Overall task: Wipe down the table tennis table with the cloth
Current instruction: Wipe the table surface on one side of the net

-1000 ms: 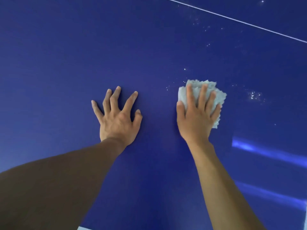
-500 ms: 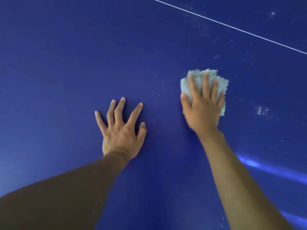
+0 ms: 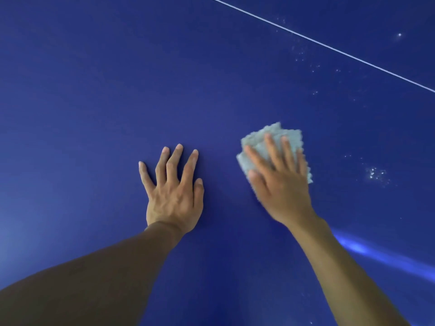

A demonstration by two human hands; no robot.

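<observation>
Fingers [image 3: 273,149] of right hand [image 3: 282,191] flat on cloth [image 3: 275,130], seemingly folded, left hand [image 3: 174,198] splayed

Left grip [image 3: 173,196] flat on blue worktop [image 3: 94,114], fingers spread. Right grip [image 3: 282,184] at its 3 o'clock, fingers straight, pressing pale cloth [image 3: 275,131] onto worktop; slightly blurred. White specks [image 3: 376,172] at cloth's 3 o'clock, more toward 1 o'clock near white line [image 3: 329,47]. Light streak [image 3: 353,247] at cloth's 5 o'clock.

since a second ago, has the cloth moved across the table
Yes. The cloth under the right hand has slid left, away from the white specks and nearer the left hand.
</observation>
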